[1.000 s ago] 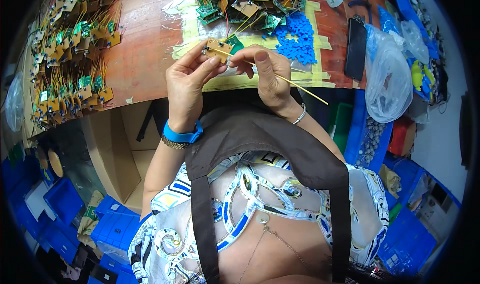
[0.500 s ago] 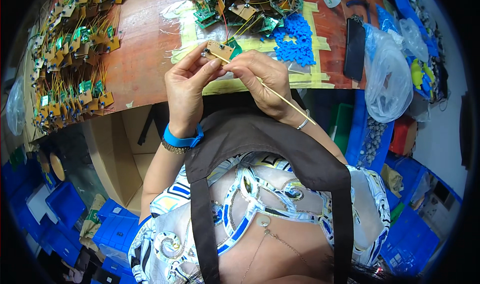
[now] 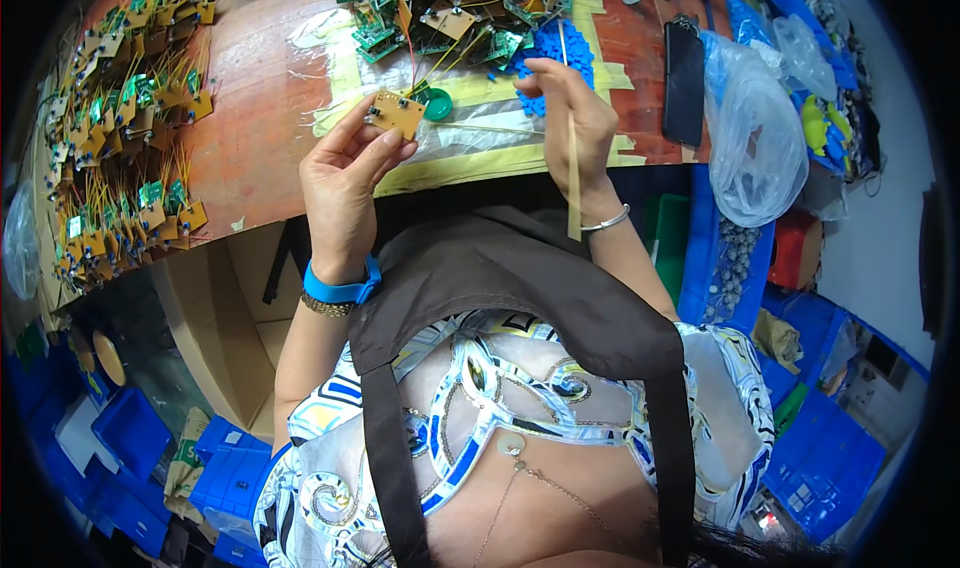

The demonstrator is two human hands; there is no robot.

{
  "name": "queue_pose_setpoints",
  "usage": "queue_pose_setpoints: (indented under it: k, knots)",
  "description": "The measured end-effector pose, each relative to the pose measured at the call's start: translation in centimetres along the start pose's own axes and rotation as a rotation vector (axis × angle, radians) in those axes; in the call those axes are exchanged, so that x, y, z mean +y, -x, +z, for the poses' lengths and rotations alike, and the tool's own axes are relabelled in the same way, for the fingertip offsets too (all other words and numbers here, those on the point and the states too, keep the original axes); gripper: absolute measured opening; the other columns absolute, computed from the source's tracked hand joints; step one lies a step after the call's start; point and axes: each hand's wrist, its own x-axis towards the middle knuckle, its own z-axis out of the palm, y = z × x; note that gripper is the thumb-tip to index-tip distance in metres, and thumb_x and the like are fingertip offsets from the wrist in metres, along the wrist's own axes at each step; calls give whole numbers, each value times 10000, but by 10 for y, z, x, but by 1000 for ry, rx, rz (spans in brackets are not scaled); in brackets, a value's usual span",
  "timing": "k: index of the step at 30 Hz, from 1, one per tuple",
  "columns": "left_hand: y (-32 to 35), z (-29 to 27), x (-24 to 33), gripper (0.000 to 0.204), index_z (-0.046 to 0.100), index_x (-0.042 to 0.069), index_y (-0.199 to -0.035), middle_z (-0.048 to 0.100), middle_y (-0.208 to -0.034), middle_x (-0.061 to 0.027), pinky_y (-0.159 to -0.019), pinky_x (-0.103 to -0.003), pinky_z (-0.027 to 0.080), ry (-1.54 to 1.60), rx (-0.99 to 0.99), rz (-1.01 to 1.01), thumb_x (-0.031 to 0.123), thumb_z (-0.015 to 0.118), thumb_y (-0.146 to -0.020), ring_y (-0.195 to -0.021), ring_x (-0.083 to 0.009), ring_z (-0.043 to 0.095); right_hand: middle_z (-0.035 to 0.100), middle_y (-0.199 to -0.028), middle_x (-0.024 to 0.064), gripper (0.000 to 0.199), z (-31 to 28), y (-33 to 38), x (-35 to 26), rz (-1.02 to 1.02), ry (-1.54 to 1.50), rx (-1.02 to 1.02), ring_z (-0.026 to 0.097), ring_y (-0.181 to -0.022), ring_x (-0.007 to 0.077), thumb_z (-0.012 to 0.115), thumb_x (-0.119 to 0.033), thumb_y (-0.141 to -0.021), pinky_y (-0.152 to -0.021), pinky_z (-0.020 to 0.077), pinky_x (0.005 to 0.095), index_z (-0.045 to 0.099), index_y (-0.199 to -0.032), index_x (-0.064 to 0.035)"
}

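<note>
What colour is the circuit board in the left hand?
The circuit board is tan, in the head view.

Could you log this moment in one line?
Left hand: holds small tan rectangular circuit board | Right hand: holds thin straw-coloured stick, near small blue pieces | Contact with pieces: cannot tell

**Markings: little clearly legible**

Tan sack (image 3: 185,478), lower left: green print with a pale character, partly in view and soft near the rim. Blue bin (image 3: 228,483) beside it: small pale label (image 3: 233,436), text too small to read. Blue crate (image 3: 840,458), lower right: whitish label (image 3: 800,496), content blurred. Brown circuit board (image 3: 397,116), front center: any lettering is too fine to make out.
</note>
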Motion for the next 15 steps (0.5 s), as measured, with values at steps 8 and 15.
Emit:
queue_pose_setpoints:
  k: [8, 15]
  knots:
    - [1, 5, -1, 402, 573, -17, -1261, 577, -930, -35, -861, -335, 581, 6, 3, 27, -37, 631, -865, -867, -163, 645, 651, -781, 50, 200, 17, -5, 20, -303, 487, -41, 593, -722, 234, 763, -47, -696, -654, 440, 346, 662, -868, -68]
    - [1, 5, -3, 403, 564, -18, -1274, 600, -924, -46, -846, -319, 576, -50, -10, 87, -16, 633, -877, -857, -167, 656, 624, -729, 39, 200, 26, -9, 16, -342, 540, -33, 588, -738, 229, 767, -63, -669, -665, 420, 338, 650, -830, -86]
